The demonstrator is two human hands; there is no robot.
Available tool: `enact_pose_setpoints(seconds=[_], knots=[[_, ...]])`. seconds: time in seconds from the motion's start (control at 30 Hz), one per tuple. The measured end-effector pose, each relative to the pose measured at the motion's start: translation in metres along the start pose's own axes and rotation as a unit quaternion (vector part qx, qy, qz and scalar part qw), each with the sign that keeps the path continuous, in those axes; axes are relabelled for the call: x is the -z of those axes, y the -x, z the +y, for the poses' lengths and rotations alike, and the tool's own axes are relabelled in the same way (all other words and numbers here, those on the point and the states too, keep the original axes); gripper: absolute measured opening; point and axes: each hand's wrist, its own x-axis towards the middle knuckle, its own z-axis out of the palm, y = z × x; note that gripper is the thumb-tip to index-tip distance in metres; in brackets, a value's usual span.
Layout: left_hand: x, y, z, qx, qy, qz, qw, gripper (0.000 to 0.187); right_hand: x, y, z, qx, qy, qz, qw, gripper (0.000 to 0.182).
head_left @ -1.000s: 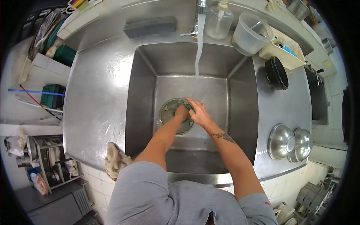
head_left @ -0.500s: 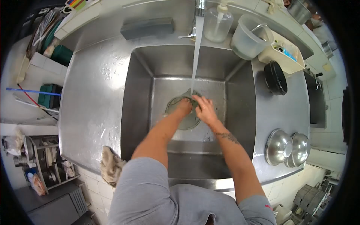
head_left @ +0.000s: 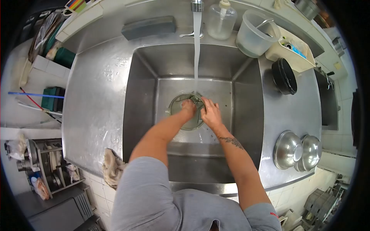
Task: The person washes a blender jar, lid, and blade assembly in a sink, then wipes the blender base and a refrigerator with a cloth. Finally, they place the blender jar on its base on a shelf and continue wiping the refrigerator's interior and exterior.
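Note:
Down in the steel sink (head_left: 216,136), a round, clear, greenish-rimmed container (head_left: 189,125) sits in my hands. My left hand (head_left: 188,107) reaches inside the rim, its fingers curled against the inner surface; what they hold, if anything, is hidden. At the right edge, my right hand (head_left: 211,111) has its fingers over the rim and grips it. A stream of running water (head_left: 197,50) drops from the tap (head_left: 197,6) right by the container's far edge.
Left of the basin lies a crumpled cloth (head_left: 112,168); a grey block (head_left: 148,27) rests behind. At the back right stand a pump bottle (head_left: 221,23), a translucent tub (head_left: 252,36) and a cream bin (head_left: 300,61). Black bowls (head_left: 284,76) and steel bowls (head_left: 288,150) occupy the right counter.
The container appears more level, its rim now a clearer circle. My right hand has moved slightly down along the rim, while the water keeps running. The view has shifted a little.

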Motion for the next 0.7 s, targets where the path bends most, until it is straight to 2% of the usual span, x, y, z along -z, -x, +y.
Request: enact_pose_setpoints(seconds=[0.03,0.13,0.17,0.23,0.33,0.43,0.47,0.53,0.63,0.7], knots=[[-0.017,-0.012,-0.002,0.034,0.054,0.048,0.997,0.022,-0.001,-0.002,-0.003,0.001,0.022,-0.01,1.0,0.043],[-0.003,-0.001,-0.013,-0.116,-0.094,0.084,0.985,0.024,-0.001,-0.004,0.001,-0.036,0.038,0.001,0.999,0.043],[0.013,0.008,-0.019,-0.12,-0.127,0.026,0.984,0.025,-0.001,-0.012,0.001,-0.047,0.033,0.018,0.998,0.043],[0.084,0.051,-0.03,-0.124,-0.194,-0.09,0.969,0.028,-0.001,-0.022,-0.002,-0.044,0.032,0.021,0.998,0.042],[0.111,0.078,-0.041,-0.06,-0.14,-0.107,0.982,0.027,-0.001,-0.031,-0.012,-0.031,0.056,0.016,0.998,0.04],[0.079,0.052,-0.037,0.018,0.097,0.019,0.995,0.026,-0.008,-0.032,-0.024,-0.045,0.076,-0.01,0.996,0.037],[0.067,0.033,-0.037,0.076,0.234,0.033,0.969,0.026,-0.012,-0.034,-0.028,-0.052,0.081,-0.022,0.995,0.036],[0.051,-0.002,-0.039,0.183,0.488,0.06,0.851,0.026,-0.017,-0.04,-0.033,-0.111,0.054,0.01,0.992,0.038],[0.085,0.014,-0.033,0.169,0.663,0.118,0.72,0.026,-0.025,-0.047,-0.03,-0.154,-0.028,0.027,0.987,0.044],[0.112,0.031,-0.026,0.149,0.764,0.153,0.609,0.027,-0.028,-0.047,-0.018,-0.192,-0.085,0.042,0.977,0.048]])
